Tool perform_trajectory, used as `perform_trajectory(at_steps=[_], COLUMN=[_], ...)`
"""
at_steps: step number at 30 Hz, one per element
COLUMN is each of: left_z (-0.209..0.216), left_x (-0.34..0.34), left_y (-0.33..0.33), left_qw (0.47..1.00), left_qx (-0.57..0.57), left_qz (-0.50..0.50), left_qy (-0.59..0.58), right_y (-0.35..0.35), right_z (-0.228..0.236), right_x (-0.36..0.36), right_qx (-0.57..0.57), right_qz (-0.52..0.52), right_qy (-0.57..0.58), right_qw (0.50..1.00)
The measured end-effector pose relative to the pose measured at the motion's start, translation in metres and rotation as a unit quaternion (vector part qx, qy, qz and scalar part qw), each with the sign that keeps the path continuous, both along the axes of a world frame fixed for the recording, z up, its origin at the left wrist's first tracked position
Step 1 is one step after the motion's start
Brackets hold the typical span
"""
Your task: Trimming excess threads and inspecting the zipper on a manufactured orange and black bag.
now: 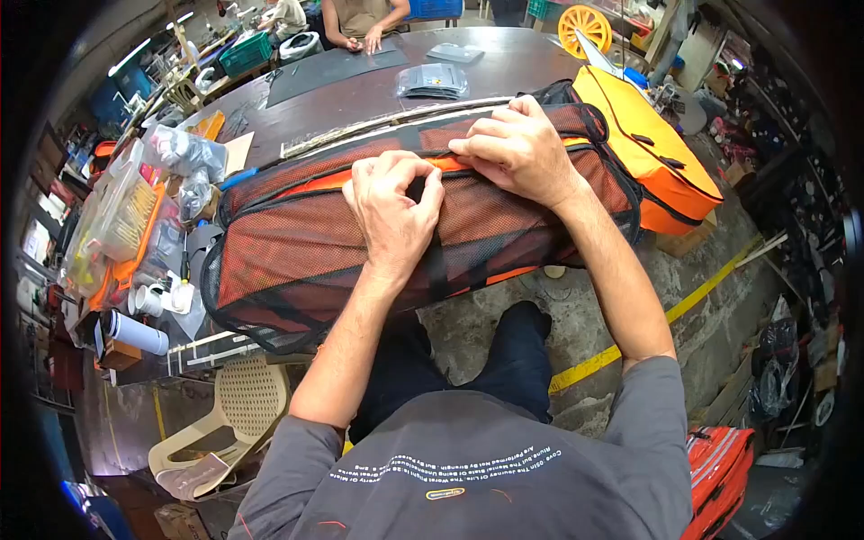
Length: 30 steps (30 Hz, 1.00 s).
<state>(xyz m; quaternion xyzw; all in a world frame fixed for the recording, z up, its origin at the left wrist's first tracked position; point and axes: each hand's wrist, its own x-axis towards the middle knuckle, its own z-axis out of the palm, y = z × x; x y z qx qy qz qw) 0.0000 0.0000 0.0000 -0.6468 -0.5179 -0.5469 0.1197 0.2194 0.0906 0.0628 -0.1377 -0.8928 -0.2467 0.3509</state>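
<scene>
A long black mesh bag (297, 243) with orange showing through it lies across the near side of the table. Along its top runs a lengthwise opening, where a bright orange strip shows. My left hand (391, 202) is closed at the near edge of this opening, thumb and fingers pinching the mesh bag around its middle. Farther right, my right hand (522, 148) is closed on the bag's edge by the same strip, fingers curled. What lies exactly between the fingertips of each hand is partly hidden.
A yellow and orange bag (639, 135) adjoins the mesh bag's right end. Plastic-wrapped flat pieces (432, 81) lie on the dark table (360, 99). Across it, another person's hands (364, 43) work. Plastic bins (126, 216), a white cylinder (137, 333) and a beige chair (252, 400) are left.
</scene>
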Motion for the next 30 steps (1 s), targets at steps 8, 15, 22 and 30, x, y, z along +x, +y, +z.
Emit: perform_trajectory(at_steps=[8,15,22,30], left_z=[0.002,0.014,0.025,0.02], left_x=[0.0,-0.014,-0.031,-0.032], left_y=[-0.001,-0.003,-0.007,-0.003], left_qw=[1.0,0.998,0.995,0.994], left_qx=[-0.009,0.004,-0.08,-0.066], left_qz=[0.004,-0.048,-0.053,-0.08], left_qy=[0.001,-0.038,-0.015,-0.034], right_y=[0.002,-0.009,-0.055,-0.063], right_z=[-0.002,0.002,-0.016,-0.02], right_x=[-0.001,-0.001,-0.017,-0.035], right_qx=[-0.002,-0.074,-0.349,-0.375], right_qz=[0.0,-0.009,-0.09,-0.112], right_qy=[-0.007,0.026,0.14,0.18], right_qw=[1.0,0.997,0.922,0.902])
